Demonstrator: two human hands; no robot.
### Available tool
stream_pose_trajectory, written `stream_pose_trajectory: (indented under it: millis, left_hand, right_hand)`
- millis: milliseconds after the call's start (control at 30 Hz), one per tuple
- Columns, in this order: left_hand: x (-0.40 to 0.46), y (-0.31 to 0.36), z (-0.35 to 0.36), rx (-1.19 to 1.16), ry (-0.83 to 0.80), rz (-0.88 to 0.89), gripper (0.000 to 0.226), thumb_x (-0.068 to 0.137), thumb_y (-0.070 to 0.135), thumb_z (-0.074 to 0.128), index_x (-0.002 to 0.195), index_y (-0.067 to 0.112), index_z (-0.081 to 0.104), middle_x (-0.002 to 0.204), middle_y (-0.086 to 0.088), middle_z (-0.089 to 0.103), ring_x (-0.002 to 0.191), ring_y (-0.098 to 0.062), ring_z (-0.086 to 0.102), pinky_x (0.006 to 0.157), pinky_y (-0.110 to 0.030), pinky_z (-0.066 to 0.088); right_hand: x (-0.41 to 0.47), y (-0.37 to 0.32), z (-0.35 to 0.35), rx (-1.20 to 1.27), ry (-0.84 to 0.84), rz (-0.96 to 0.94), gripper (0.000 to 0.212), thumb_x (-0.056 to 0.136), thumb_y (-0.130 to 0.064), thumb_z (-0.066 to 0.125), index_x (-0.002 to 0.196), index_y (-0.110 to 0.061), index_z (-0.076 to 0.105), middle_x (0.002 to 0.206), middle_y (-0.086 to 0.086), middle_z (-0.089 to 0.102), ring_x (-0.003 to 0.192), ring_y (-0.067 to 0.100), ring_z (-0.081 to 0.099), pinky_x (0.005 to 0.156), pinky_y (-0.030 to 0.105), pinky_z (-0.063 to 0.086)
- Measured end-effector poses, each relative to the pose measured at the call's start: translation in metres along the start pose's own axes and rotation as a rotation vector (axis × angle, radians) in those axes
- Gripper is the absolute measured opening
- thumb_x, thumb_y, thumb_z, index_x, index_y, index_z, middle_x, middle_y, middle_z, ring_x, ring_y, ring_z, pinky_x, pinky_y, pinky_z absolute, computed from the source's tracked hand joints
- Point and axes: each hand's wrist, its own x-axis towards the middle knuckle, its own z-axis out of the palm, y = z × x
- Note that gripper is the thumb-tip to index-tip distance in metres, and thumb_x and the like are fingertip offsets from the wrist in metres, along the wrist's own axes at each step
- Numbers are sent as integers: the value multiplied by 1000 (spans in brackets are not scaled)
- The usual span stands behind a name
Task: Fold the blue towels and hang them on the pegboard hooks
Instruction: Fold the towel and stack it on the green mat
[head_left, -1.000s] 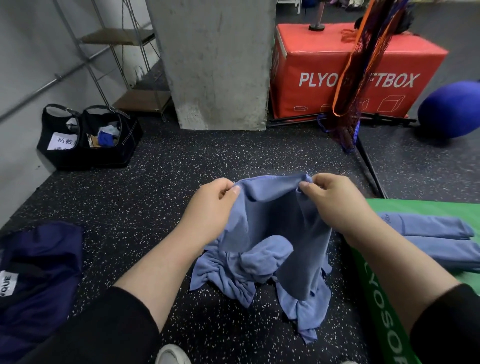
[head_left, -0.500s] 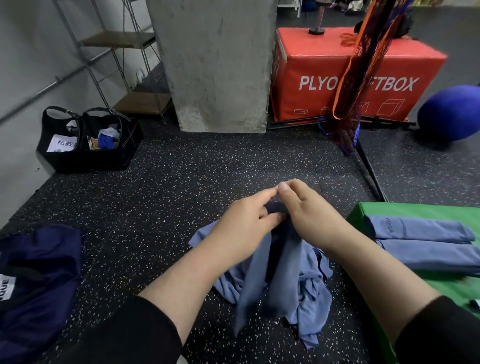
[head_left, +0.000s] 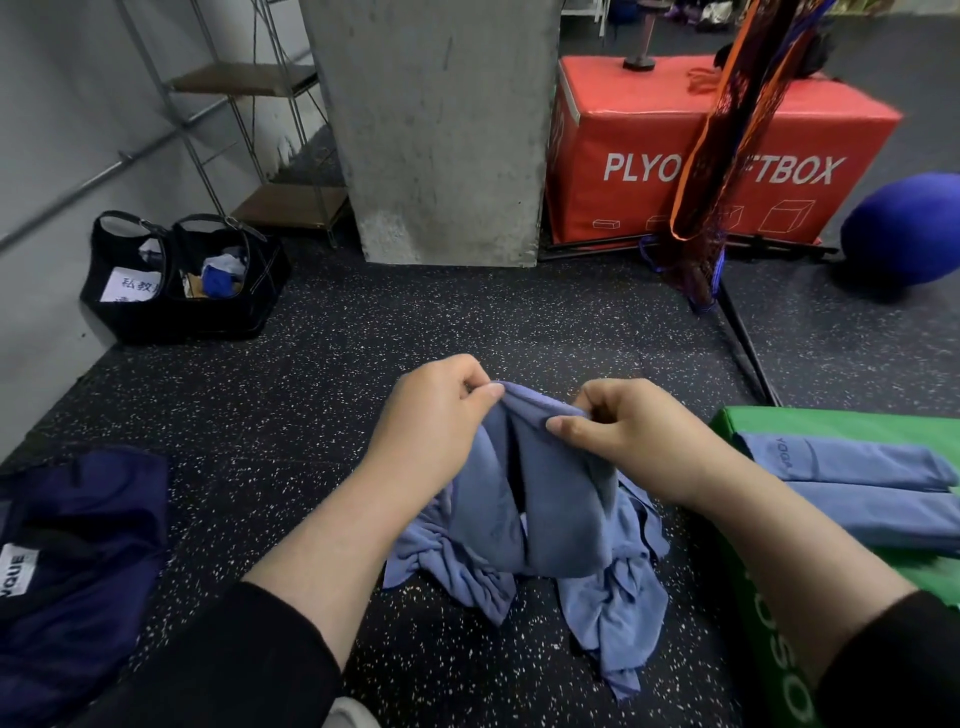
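Far left, on the speckled black floor (head_left: 363, 332): a dark navy bag (head_left: 78, 561) with a white label, partly cut off by the frame edge. Behind it, against the wall, a black tote (head_left: 182, 280) holding papers and small blue items. Wire shelf rack (head_left: 249, 135) stands beyond the tote, beside a grey concrete pillar (head_left: 441, 130).

Centre: left hand (head_left: 431, 421) has fingers curled, thumb and forefinger pinching the top edge of a blue towel (head_left: 530, 509). Right hand (head_left: 628, 436) is just beside it, likewise curled and pinching the same top edge. The hands are near each other but apart; the fabric between them bunches into a fold. The towel hangs from both grips, its lower part crumpled on the floor below the forearms. Both sleeves are black.

Right of centre, farther back: red plyo box (head_left: 649, 156) with white lettering, a net of orange and dark cord (head_left: 727, 135) hanging in front of it. Blue ball (head_left: 909, 234) at the far right edge.

Near right: green box (head_left: 769, 623) with two folded blue towels (head_left: 852, 467) lying side by side on top, touching each other.
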Motion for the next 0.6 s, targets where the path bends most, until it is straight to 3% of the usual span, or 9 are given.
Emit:
stream_pose_trajectory:
  millis: [67,200,267,367,433,500,567,600]
  left_hand:
    - [3,-6,-7,46,62,-28,23,95,31,66,75,21,62,52,7,49,54,-12,45,53,-32,32]
    - [10,-15,-19,126,115,-63,16,95,31,66,82,22,66,60,6,55,68,-22,56,59,-34,36]
    - [9,-12,-18,82,29,-18,6,94,30,68,99,28,70,57,10,55,65,-12,57,60,-30,38]
    - [0,1,-6,-48,-209,74,36,97,25,65,133,28,62,45,20,50,48,6,49,51,-12,33]
    - [-6,9,3,-100,-316,104,42,100,25,62,142,30,55,44,16,46,44,2,43,50,-12,32]
    - [-9,12,10,-134,-363,132,39,100,26,61,138,34,58,50,8,43,49,-2,35,51,-17,28]
    - [-9,14,13,-133,-388,141,19,99,29,62,117,34,68,61,-7,55,57,-5,41,59,-26,33]
    - [-9,14,13,-119,-376,131,8,98,30,64,104,30,69,61,-6,57,56,-5,42,58,-27,33]
  right_hand:
    - [-1,0,-2,24,-1,13,39,89,-35,74,65,-17,48,45,-13,46,42,2,38,44,17,28]
    - [-2,6,-4,34,5,-16,33,87,-30,75,70,-15,51,54,-12,45,50,5,38,52,27,31]
    - [-1,7,-1,87,-10,-41,21,88,-20,72,76,-17,55,58,-8,53,54,4,41,57,30,35]
    - [1,7,5,59,-16,-99,13,89,-12,65,87,-25,65,74,3,65,67,6,48,66,34,44]
    - [1,4,7,41,11,-116,16,89,-12,66,89,-28,69,76,0,66,67,3,49,67,30,44]
    - [1,1,8,37,34,-123,17,87,-12,68,87,-29,72,71,-7,65,62,-2,47,63,24,40]
    - [0,0,10,41,48,-121,16,85,-13,69,85,-29,73,66,-13,62,60,-3,47,59,17,38]
    - [0,1,10,25,56,-115,12,85,-16,70,84,-28,70,65,-12,61,59,-2,47,58,18,37]
